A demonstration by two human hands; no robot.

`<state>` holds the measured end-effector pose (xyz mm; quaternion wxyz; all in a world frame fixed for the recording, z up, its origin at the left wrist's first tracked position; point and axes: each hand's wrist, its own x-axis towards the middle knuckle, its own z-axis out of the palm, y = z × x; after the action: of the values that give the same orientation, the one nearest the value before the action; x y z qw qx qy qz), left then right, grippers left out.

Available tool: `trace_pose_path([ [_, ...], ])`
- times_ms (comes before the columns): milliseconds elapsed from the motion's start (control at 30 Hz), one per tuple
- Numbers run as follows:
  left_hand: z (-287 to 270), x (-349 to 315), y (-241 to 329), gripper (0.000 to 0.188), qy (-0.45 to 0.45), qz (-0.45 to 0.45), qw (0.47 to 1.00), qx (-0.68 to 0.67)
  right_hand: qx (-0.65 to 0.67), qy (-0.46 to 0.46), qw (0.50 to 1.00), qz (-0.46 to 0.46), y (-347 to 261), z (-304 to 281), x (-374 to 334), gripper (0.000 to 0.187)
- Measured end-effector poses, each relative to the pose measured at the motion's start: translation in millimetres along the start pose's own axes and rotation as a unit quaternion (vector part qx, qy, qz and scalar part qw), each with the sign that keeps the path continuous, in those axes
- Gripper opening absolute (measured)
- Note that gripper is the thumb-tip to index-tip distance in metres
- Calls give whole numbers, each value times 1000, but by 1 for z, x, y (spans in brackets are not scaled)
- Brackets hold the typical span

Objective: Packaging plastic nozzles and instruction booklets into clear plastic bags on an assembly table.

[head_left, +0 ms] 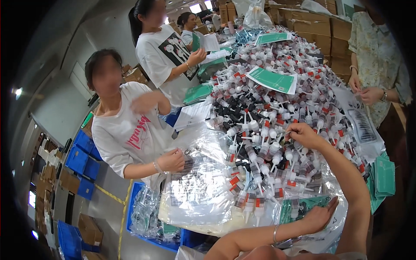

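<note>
A dense heap of small pump bottles (277, 108) covers most of the surface (333, 236), leaving almost no bare room there; green leaflets (273, 80) lie on top of the heap. The right hand (303, 134) reaches into the pile from above, the only open way in. The left hand (318, 216) rests flat at the near edge on clear plastic bags (199, 190), which spread across the near-left part. On the left side a co-worker's hand (171, 160) presses on those bags and blocks that edge. A stack of green leaflets (383, 175) crowds the right edge, beside another person (377, 56). Cardboard boxes (316, 26) close off the far side.
</note>
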<state>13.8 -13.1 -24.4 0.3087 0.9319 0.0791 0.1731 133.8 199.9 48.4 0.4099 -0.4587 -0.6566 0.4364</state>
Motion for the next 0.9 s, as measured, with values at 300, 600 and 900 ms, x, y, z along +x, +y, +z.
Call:
trace_pose_path([
  [300,-2,0,3,62,-10,-4,1000,16,-34,-5,999,13,-14,-2,-9,17],
  [600,-10,2,3,63,-23,-19,999,19,-68,33,997,21,-33,-25,-45,26],
  [900,-13,-3,10,56,-28,-12,998,63,-14,105,992,68,-51,-38,-104,29],
])
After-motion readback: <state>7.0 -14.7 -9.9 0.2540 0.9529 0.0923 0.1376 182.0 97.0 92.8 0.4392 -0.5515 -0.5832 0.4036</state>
